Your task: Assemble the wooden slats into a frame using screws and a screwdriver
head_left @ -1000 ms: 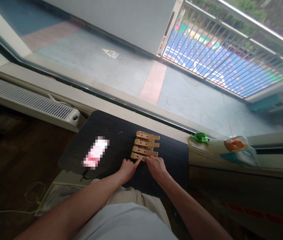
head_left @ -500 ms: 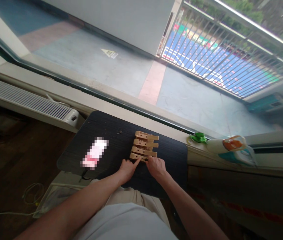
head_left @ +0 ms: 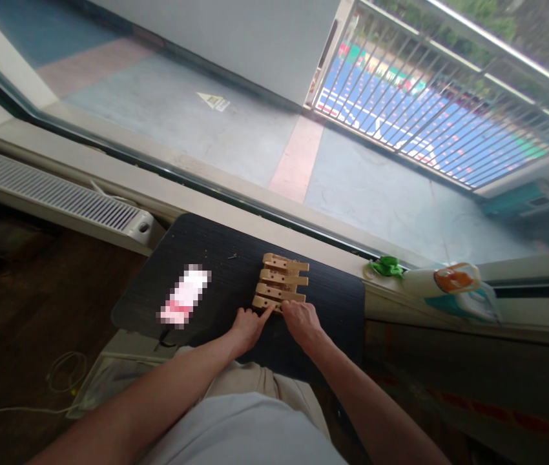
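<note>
**Touching the nearest slat (head_left: pixel 261 303) of a wooden piece (head_left: pixel 281 278) with the left hand (head_left: pixel 248 326) and the right hand (head_left: pixel 302 323)**

Extending the left hand's index finger onto the slat, folding its other fingers in narrowly. Not being able to tell any pinch from underneath. Curling the right hand in a narrow, fist-like shape just beside that fingertip, covering the slat's right end. Not being able to tell a grip there, for lack of any view of its fingertips.

Finding the wooden piece right of the middle of a dark surface (head_left: pixel 226 290), directly ahead of both hands. Counting four pale slats in it, one beyond another, and noticing small dark holes along them and rougher brownish material in between.

Seeing a pixelated pink-and-white patch (head_left: pixel 185 297) to the left, well apart from the wood, and a small thin item (head_left: pixel 232 256) farther back among scattered crumbs.

Facing a pale window ledge (head_left: pixel 236 216) along the far side, bearing a green bundle (head_left: pixel 387 266) at its right. Spotting an orange-handled container (head_left: pixel 453 278) beside that bundle, a white radiator (head_left: pixel 61 187) at far left, and, looking out through the glass, a metal railing (head_left: pixel 420 110) in front of blue ground (head_left: pixel 366 93).
</note>
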### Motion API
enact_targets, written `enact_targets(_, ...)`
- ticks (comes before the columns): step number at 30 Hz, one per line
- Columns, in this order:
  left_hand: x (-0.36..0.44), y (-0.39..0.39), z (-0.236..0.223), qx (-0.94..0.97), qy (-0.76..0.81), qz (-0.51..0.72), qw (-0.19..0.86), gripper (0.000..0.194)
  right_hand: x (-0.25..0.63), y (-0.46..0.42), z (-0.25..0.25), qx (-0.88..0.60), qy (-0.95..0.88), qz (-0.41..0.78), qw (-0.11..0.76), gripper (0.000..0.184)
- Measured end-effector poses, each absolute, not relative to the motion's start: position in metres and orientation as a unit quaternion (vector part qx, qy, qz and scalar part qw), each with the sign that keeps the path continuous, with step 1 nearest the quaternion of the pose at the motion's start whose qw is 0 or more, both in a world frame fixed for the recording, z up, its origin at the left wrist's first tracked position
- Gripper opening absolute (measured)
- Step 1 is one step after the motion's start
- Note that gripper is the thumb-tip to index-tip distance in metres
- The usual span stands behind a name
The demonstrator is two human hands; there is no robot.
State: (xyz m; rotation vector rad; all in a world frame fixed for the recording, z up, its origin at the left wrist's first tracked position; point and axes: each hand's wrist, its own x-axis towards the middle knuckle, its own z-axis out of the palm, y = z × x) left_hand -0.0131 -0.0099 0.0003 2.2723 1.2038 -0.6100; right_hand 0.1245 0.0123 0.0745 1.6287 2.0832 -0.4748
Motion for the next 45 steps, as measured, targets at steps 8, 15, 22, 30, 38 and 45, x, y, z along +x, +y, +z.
enact_targets(8, -0.013, -0.01, -0.003, 0.834, 0.442, -0.223, 0.244, 0.08, 0.123, 0.012, 0.066, 0.655, 0.698, -0.181, 0.226, 0.023)
enact_targets(15, -0.014, -0.01, 0.0, 0.836, 0.442, -0.214, 0.245, 0.079, 0.126, 0.012, 0.081, 0.579, 0.761, -0.157, 0.245, 0.025)
enact_targets(22, -0.013, -0.009, 0.002, 0.833, 0.44, -0.222, 0.251, 0.079, 0.125, 0.012, 0.078, 0.576, 0.764, -0.167, 0.239, 0.028)
enact_targets(30, -0.013, -0.008, 0.006, 0.831, 0.44, -0.225, 0.256, 0.08, 0.128, 0.012, 0.064, 0.636, 0.711, -0.172, 0.244, 0.026)
enact_targets(38, -0.013, -0.01, 0.004, 0.829, 0.449, -0.219, 0.251, 0.077, 0.124, 0.013, 0.081, 0.585, 0.753, -0.16, 0.256, 0.022)
enact_targets(45, -0.013, -0.009, -0.001, 0.828, 0.441, -0.233, 0.254, 0.087, 0.125, 0.016, 0.079, 0.579, 0.758, -0.167, 0.248, 0.027)
